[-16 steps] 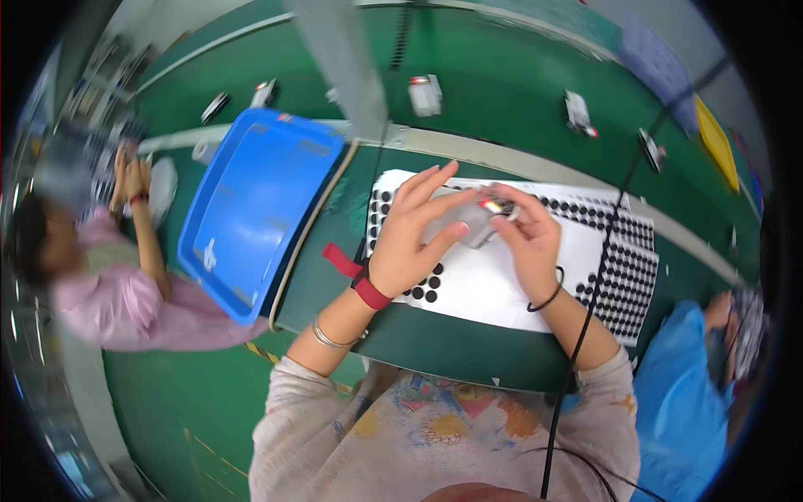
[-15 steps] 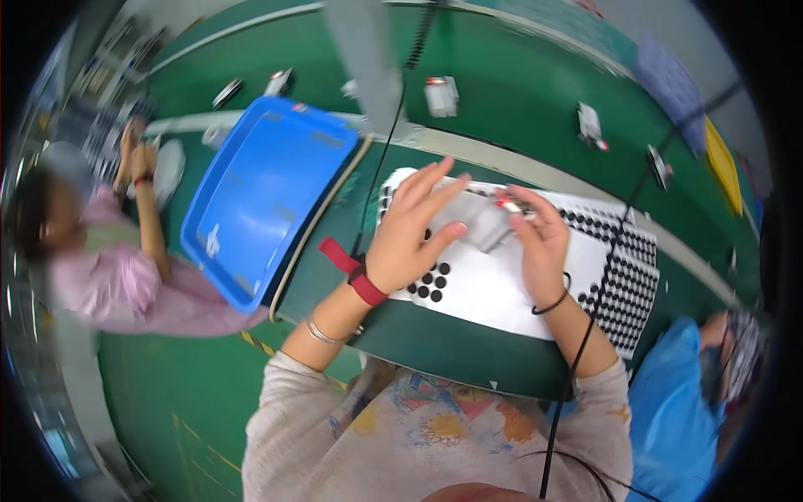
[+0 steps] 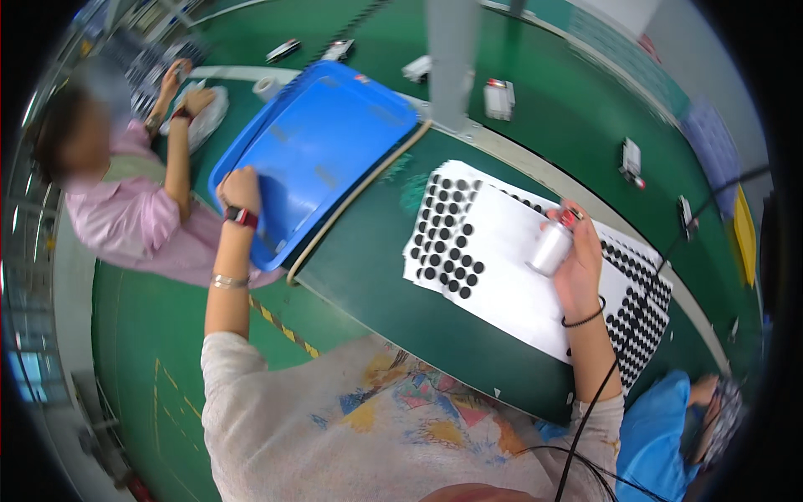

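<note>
My left hand (image 3: 240, 191) is closed over the left rim of a blue tray (image 3: 293, 163). Its fingertips are hidden, so whether they grip the rim or something small cannot be told. In my right hand (image 3: 579, 272) is a small white block-like piece (image 3: 550, 249) with a red and metallic end, held tilted between thumb and fingers. Below it lie white sheets (image 3: 510, 263) carrying rows of round black stickers (image 3: 452, 243), some of their area bare.
Several similar white pieces (image 3: 499, 99) lie on the green belt behind the table. A grey post (image 3: 452, 63) rises at the table's back edge. A beige cord (image 3: 360, 197) runs beside the tray. A co-worker in pink (image 3: 125, 213) is at left; blue clothing (image 3: 657, 427) shows at right.
My left hand has moved from beside the white piece leftward to the tray rim, and its spread fingers have closed. My right hand still holds the piece. The whole view has shifted.
</note>
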`<state>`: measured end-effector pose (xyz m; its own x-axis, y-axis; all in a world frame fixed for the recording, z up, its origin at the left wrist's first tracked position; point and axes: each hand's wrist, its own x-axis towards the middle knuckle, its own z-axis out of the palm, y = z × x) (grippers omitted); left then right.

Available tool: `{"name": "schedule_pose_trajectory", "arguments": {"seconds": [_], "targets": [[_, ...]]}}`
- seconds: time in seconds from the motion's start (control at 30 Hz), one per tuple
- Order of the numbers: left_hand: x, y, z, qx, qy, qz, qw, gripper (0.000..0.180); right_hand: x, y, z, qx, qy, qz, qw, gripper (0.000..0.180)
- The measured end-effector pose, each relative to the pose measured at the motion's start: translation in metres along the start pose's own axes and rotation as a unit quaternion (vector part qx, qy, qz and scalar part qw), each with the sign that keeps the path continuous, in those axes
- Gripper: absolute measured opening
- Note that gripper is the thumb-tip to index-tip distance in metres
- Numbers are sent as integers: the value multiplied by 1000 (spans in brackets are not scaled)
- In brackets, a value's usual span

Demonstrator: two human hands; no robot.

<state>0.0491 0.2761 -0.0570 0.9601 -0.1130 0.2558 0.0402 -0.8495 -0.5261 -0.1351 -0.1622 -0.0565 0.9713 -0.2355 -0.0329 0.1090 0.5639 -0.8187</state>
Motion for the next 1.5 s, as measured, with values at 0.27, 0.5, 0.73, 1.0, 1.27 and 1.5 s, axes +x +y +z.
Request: {"name": "schedule_pose_trajectory", "arguments": {"seconds": [0.27,0.5,0.73,1.0,1.27,1.5], "targets": [[-14,47,-116,-265,125,169,941,6,0,8,-10,-41,-59,-50,996,26],[-44,170,-219,-761,-55,260,592,16,-9,11,3,-172,-70,-137,973,35],[-55,219,-214,-845,-108,242,464,15,-9,11,1,-199,-48,-159,966,37],[-60,216,-210,-809,-56,269,520,14,-16,5,3,-264,-45,-163,950,36],[-62,210,-214,-802,-75,266,530,13,-15,12,0,-277,-43,-188,941,39],[-63,211,-215,-780,-52,306,544,18,-15,7,2,-270,-35,-181,945,37]]}}
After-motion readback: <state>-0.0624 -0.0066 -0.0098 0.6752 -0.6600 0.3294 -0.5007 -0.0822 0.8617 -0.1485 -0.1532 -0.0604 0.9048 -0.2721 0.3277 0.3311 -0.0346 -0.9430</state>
